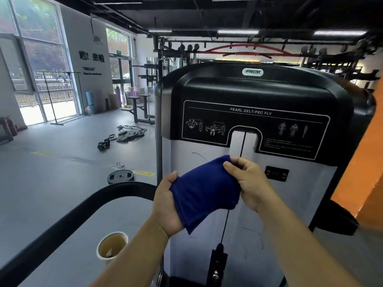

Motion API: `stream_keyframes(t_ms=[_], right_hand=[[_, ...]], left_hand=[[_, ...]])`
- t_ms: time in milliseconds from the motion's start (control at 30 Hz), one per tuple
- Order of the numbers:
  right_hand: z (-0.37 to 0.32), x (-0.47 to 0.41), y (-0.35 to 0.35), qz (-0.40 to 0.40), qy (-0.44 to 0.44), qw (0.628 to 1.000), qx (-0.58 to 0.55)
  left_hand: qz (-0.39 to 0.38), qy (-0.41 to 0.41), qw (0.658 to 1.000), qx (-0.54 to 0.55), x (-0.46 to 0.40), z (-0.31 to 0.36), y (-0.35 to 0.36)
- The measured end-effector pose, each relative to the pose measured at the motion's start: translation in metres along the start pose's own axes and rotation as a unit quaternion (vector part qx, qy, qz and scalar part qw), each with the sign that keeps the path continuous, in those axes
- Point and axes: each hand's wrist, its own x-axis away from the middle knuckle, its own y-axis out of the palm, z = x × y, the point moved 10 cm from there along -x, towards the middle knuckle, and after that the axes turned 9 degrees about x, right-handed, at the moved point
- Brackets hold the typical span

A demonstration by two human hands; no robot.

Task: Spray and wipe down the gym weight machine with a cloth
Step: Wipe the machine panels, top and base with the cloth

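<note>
A folded dark blue cloth (204, 192) is held between both my hands, in front of the weight machine's silver shroud (300, 193). My left hand (165, 206) cups the cloth's lower left edge. My right hand (247, 181) pinches its upper right corner. The machine (259, 90) has a black top cover with a "PEARL DELT/PEC FLY" instruction label and a thin black cable running down its middle slot. No spray bottle is in view.
A curved black machine arm (83, 206) sweeps across the lower left. An open cup of brownish liquid (112, 246) stands below it. Weight plates (120, 176) and dumbbells (103, 144) lie on the grey floor to the left. An orange wall (364, 162) is on the right.
</note>
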Motion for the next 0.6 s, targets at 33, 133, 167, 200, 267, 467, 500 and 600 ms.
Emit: stream_keyframes(t_ms=[33, 133, 167, 200, 267, 467, 500, 600], right_hand=[[0.003, -0.005, 0.0, 0.005, 0.0, 1.0, 0.0], [0.014, -0.023, -0.007, 0.039, 0.003, 0.999, -0.003], [0.018, -0.029, -0.012, 0.051, 0.009, 0.999, -0.01], [0.024, -0.035, -0.017, 0.065, 0.021, 0.997, -0.022], [0.036, -0.05, -0.03, 0.094, 0.032, 0.995, -0.025], [0.044, -0.099, -0.029, 0.053, -0.004, 0.998, 0.028], [0.044, -0.107, -0.025, 0.041, -0.006, 0.999, 0.021], [0.043, -0.133, -0.021, 0.044, -0.03, 0.998, 0.025]], left_hand=[[0.001, -0.005, 1.0, 0.001, -0.002, 0.0, 0.001], [0.011, 0.013, 0.999, -0.031, -0.012, 0.001, 0.0], [0.025, 0.019, 0.999, -0.037, -0.017, 0.002, -0.005], [0.04, 0.024, 0.998, -0.035, -0.02, 0.003, -0.008], [0.061, 0.031, 0.998, -0.005, -0.029, 0.005, -0.014], [0.135, 0.107, 0.983, 0.058, -0.068, 0.028, -0.035], [0.144, 0.121, 0.98, 0.063, -0.073, 0.032, -0.036], [0.172, 0.156, 0.97, 0.071, -0.09, 0.043, -0.04]])
